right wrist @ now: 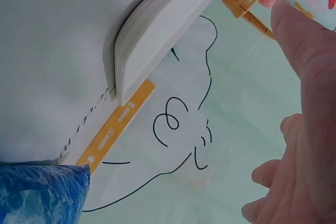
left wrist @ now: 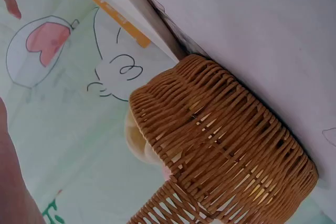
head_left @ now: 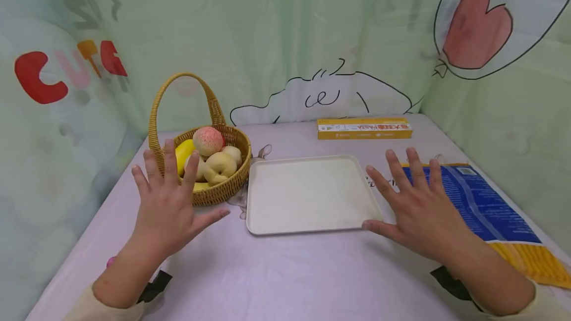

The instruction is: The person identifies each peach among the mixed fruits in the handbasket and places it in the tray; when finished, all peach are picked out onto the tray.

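L hand (head_left: 165,207), lower left, was spread & released nr the wicker basket (head_left: 228,189) of fruit (head_left: 207,141), left of ctr. White tray (head_left: 312,194) lay mid-frame, orange box (head_left: 363,135) upper right of ctr. R hand (head_left: 421,214), lower right, also spread, released, partly hid a blue pkg (head_left: 486,202), contents hard to tell.

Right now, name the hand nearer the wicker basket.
Left. The left hand hovers before the wicker basket; the right hand is farther off, by the right edge of the tray.
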Motion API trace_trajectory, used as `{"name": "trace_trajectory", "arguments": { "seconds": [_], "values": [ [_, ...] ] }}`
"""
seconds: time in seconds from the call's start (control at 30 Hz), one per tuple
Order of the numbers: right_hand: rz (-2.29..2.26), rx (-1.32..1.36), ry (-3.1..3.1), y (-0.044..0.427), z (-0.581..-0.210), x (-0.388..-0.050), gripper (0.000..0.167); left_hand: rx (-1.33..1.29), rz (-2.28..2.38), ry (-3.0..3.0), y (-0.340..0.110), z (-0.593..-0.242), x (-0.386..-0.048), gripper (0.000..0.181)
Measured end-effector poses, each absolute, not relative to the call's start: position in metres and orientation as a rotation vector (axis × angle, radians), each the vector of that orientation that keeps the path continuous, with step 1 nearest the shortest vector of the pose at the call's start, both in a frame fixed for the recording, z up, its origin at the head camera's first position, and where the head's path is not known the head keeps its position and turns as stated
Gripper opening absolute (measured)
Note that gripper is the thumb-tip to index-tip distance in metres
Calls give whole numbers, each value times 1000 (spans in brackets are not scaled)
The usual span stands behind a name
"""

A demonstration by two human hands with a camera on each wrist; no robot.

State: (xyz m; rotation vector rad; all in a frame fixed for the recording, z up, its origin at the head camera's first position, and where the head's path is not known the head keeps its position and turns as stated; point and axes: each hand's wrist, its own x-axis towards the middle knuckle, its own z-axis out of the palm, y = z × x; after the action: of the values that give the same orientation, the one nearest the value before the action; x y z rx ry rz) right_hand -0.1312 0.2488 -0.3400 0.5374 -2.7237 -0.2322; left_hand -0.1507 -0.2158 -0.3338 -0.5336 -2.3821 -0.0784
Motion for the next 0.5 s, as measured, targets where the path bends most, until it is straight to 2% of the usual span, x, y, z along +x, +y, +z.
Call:
{"name": "trace_trajectory", "arguments": {
  "seconds": [0.5],
  "values": [
    [-132,589,-2730,245,-336,-131,112,-223,-710,-2512,-232,-326,-161,132]
  ]
}}
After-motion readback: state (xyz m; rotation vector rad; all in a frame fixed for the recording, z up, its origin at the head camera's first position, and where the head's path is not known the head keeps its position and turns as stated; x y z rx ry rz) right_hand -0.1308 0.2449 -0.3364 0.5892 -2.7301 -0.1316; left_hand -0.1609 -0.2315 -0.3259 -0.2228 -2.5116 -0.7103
